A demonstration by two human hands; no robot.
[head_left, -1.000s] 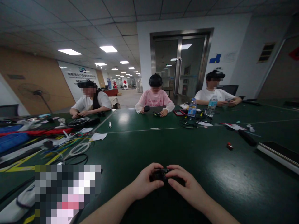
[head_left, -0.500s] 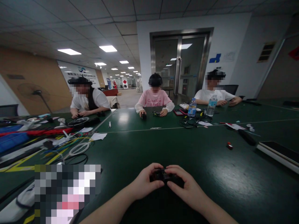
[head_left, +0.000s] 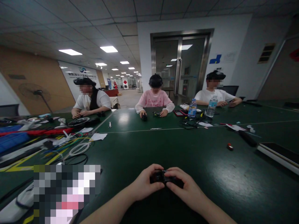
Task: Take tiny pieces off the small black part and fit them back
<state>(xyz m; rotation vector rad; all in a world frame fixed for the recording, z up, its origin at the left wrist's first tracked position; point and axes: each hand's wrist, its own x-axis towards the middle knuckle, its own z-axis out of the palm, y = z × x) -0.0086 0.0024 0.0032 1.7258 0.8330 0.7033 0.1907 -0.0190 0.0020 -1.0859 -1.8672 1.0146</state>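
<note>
Between my two hands is a small dark object [head_left: 161, 176], held low over the near middle of the green table [head_left: 130, 149]. Its kind is hard to make out because my fingers cover much of it. My left hand [head_left: 148, 180] grips its left side, thumb below and fingers curled over the top. On the other side my right hand [head_left: 181, 183] pinches it between thumb and fingertips. The fingertips of both hands nearly meet above it.
Cables [head_left: 79, 149], a blue bin [head_left: 14, 141] and papers [head_left: 98, 137] crowd the left. A small red-and-black item [head_left: 230, 147] and a flat dark-topped device [head_left: 279, 155] lie right. Water bottles [head_left: 192, 108] stand farther back. Three people sit across the table.
My hands stay around the dark object, with only a slight shift of the fingers. The person at the left has moved a little to the right in view.
</note>
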